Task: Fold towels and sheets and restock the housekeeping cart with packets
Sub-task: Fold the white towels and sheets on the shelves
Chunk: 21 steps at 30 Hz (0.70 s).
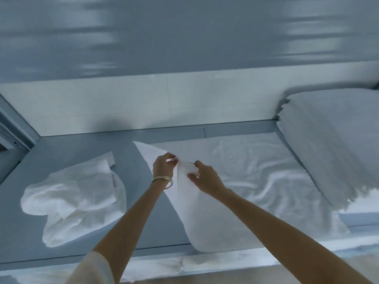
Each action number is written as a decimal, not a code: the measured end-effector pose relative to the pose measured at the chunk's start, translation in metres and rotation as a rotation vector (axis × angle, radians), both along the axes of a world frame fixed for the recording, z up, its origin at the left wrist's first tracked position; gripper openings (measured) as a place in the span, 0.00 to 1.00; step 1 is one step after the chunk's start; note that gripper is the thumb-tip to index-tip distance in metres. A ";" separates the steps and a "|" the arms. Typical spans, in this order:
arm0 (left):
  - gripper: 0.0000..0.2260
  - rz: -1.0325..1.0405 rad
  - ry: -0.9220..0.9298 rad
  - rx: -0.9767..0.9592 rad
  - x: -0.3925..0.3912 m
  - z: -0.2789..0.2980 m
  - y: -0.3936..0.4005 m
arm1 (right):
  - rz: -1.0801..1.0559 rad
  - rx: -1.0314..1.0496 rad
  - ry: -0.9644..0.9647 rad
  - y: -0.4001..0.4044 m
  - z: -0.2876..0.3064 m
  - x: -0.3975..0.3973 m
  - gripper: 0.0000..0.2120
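A white sheet (246, 167) lies spread and wrinkled over the grey shelf surface (24, 226). Its left side is lifted into a fold that hangs down toward the front edge. My left hand (163, 166), with bangles on the wrist, pinches the raised edge of the sheet. My right hand (202, 177) grips the same edge right beside it, fingers curled round the cloth. The two hands almost touch above the middle of the shelf.
A crumpled white towel (75, 199) lies on the left of the shelf. A tall stack of folded white linen (332, 140) stands at the right. A pale wall runs behind, an upper shelf above. More white cloth (164, 265) shows on a lower level in front.
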State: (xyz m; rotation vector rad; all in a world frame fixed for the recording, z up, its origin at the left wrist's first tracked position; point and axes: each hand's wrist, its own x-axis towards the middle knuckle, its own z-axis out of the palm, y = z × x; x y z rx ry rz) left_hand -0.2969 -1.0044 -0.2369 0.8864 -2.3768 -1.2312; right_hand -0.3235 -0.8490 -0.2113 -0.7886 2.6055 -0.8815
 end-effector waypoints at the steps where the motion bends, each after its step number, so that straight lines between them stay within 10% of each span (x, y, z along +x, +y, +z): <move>1: 0.04 -0.034 0.024 -0.021 -0.018 0.008 0.020 | -0.072 -0.040 0.000 0.019 0.006 -0.015 0.15; 12: 0.07 -0.662 0.091 -0.103 -0.158 -0.003 0.333 | -0.553 0.177 0.030 0.327 -0.015 -0.084 0.13; 17: 0.34 -0.931 -0.379 -0.311 -0.132 -0.074 0.402 | -0.479 0.502 -0.242 0.415 -0.073 -0.068 0.16; 21: 0.30 -0.872 -0.610 -0.549 -0.100 -0.100 0.383 | -0.431 0.539 -0.187 0.439 -0.101 -0.062 0.15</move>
